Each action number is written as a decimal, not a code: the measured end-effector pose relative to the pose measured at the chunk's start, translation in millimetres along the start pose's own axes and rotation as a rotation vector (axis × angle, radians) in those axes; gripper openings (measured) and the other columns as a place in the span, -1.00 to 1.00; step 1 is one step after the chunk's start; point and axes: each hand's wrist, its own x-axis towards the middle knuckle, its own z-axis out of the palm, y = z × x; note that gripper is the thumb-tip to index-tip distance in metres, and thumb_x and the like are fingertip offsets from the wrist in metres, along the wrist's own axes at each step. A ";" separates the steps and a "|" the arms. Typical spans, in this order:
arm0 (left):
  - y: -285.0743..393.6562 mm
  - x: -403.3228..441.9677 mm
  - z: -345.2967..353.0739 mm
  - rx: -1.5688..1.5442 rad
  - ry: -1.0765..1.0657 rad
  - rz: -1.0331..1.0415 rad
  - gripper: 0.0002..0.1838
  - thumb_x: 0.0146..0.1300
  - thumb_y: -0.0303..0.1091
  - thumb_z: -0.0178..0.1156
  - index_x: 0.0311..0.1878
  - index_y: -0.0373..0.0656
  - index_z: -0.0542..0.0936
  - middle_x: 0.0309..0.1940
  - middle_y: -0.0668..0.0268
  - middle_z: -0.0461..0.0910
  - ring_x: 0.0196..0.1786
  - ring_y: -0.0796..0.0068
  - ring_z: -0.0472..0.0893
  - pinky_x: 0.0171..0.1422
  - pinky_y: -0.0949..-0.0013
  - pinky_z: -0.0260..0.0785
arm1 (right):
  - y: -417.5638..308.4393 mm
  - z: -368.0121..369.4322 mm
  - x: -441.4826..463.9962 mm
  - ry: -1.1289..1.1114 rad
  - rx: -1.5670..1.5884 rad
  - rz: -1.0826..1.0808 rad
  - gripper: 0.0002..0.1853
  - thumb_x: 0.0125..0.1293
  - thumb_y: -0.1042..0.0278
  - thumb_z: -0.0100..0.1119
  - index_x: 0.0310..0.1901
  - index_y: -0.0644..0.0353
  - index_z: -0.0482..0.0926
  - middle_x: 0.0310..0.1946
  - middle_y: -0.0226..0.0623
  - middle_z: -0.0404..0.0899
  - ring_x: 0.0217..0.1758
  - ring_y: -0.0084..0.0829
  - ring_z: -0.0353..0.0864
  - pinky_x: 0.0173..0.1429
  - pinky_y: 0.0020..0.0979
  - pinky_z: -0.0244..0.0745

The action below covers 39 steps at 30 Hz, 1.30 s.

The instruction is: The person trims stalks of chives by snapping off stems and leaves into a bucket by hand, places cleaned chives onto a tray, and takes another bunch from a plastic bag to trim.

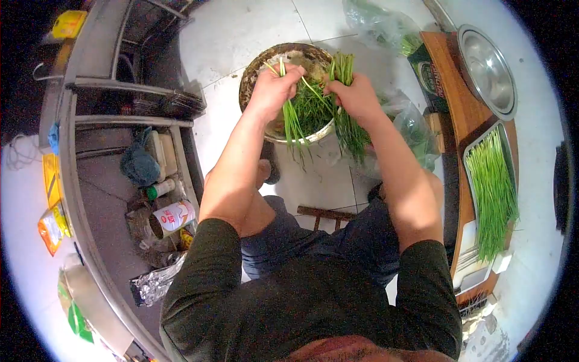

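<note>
The floor was laid with pale tiles divided by thin dark joints. On it was placed a round container with a stained, worn rim, in which loose greens were held. Clear plastic bags with greens inside were left nearby, one beyond the container and another to its right. On the right, a brown wooden counter was occupied by a shiny metal basin and, just beside it, a metal tray filled with long green stalks, laid lengthwise.
</note>
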 end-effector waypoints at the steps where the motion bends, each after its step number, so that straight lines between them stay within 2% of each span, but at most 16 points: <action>1: 0.0 0.5 0.1 -0.029 -0.003 -0.002 -0.84 0.26 -0.37 0.25 -0.44 -0.14 0.53 -0.71 0.52 0.35 -0.66 0.70 0.25 -0.54 0.48 0.08 | -1.2 -0.1 -1.7 -0.022 0.034 0.011 -0.79 0.16 0.28 0.33 -0.25 0.21 0.63 -0.53 -0.46 0.56 -0.55 -0.62 0.42 -0.44 -0.50 0.32; 7: -8.4 1.5 0.3 -0.140 -0.044 -0.026 -0.80 0.27 -0.38 0.25 -0.47 -0.12 0.49 -0.69 0.51 0.34 -0.66 0.67 0.24 -0.54 0.49 0.07 | 7.0 10.9 -6.7 -0.183 0.060 -0.109 -0.77 0.14 0.31 0.39 -0.21 0.21 0.63 -0.49 -0.49 0.55 -0.52 -0.64 0.39 -0.42 -0.52 0.29; 16: -1.7 -5.5 12.5 -0.298 0.005 -0.131 -0.85 0.28 -0.36 0.23 -0.37 -0.20 0.56 -0.66 0.51 0.33 -0.64 0.68 0.24 -0.55 0.53 0.06 | 4.3 11.2 -6.9 -0.154 0.111 -0.124 -0.77 0.16 0.28 0.36 -0.23 0.20 0.61 -0.50 -0.51 0.52 -0.49 -0.63 0.39 -0.39 -0.50 0.30; 20: -1.8 -11.3 10.9 0.058 -0.076 -0.043 -0.86 0.24 -0.35 0.25 -0.27 -0.24 0.63 -0.63 0.50 0.44 -0.64 0.72 0.28 -0.59 0.56 0.03 | -1.9 6.0 -7.9 -0.151 0.024 -0.063 -0.77 0.16 0.25 0.34 -0.23 0.20 0.60 -0.50 -0.50 0.51 -0.50 -0.62 0.39 -0.40 -0.50 0.30; 23: -5.3 -10.9 15.8 0.117 -0.093 -0.022 -0.81 0.27 -0.29 0.27 -0.24 -0.23 0.59 -0.64 0.47 0.46 -0.61 0.68 0.31 -0.55 0.53 0.07 | 2.6 5.5 -5.1 -0.166 -0.003 -0.080 -0.77 0.16 0.25 0.34 -0.24 0.19 0.60 -0.50 -0.51 0.51 -0.50 -0.63 0.39 -0.40 -0.50 0.30; 24: -5.8 -7.9 12.1 0.156 -0.104 -0.035 -0.82 0.28 -0.29 0.26 -0.29 -0.22 0.60 -0.63 0.45 0.48 -0.62 0.68 0.31 -0.54 0.54 0.10 | 3.4 6.0 -5.4 -0.170 -0.005 -0.088 -0.77 0.16 0.25 0.34 -0.24 0.19 0.60 -0.51 -0.51 0.50 -0.50 -0.63 0.38 -0.40 -0.50 0.30; 28: -8.2 -6.1 9.6 0.056 0.030 -0.031 -0.81 0.30 -0.28 0.24 -0.33 -0.21 0.60 -0.61 0.43 0.47 -0.62 0.66 0.31 -0.51 0.51 0.13 | -5.7 4.1 -10.9 -0.224 0.040 -0.045 -0.78 0.15 0.25 0.35 -0.26 0.17 0.60 -0.51 -0.52 0.50 -0.50 -0.63 0.37 -0.40 -0.50 0.30; 30: -9.9 -2.8 9.2 -0.020 0.130 0.009 -0.78 0.30 -0.26 0.24 -0.36 -0.22 0.58 -0.60 0.42 0.46 -0.62 0.63 0.30 -0.50 0.48 0.15 | 1.4 3.8 -7.1 -0.215 -0.061 -0.058 -0.78 0.15 0.25 0.36 -0.27 0.17 0.60 -0.51 -0.52 0.49 -0.50 -0.64 0.37 -0.40 -0.50 0.29; 31: -7.9 0.9 5.7 -0.062 0.196 0.007 -0.77 0.30 -0.25 0.22 -0.40 -0.20 0.56 -0.64 0.44 0.42 -0.64 0.64 0.29 -0.53 0.48 0.12 | 3.9 4.0 -5.4 -0.210 -0.112 -0.066 -0.78 0.15 0.25 0.36 -0.27 0.17 0.60 -0.51 -0.52 0.49 -0.50 -0.64 0.37 -0.40 -0.50 0.29; 34: 4.2 6.4 -0.4 -0.184 0.428 -0.016 -0.71 0.31 -0.22 0.18 -0.47 -0.20 0.53 -0.70 0.49 0.34 -0.68 0.64 0.26 -0.59 0.47 0.07 | 5.0 4.4 -7.6 -0.230 0.009 -0.056 -0.78 0.15 0.25 0.37 -0.27 0.18 0.60 -0.52 -0.52 0.50 -0.51 -0.64 0.37 -0.41 -0.51 0.28; 39: -5.8 0.5 8.0 0.006 0.289 -0.004 -0.78 0.31 -0.27 0.20 -0.42 -0.17 0.57 -0.70 0.50 0.35 -0.69 0.66 0.26 -0.61 0.49 0.03 | -6.9 2.6 -11.0 -0.221 0.097 0.009 -0.79 0.15 0.27 0.37 -0.26 0.18 0.61 -0.52 -0.51 0.50 -0.52 -0.64 0.38 -0.41 -0.52 0.27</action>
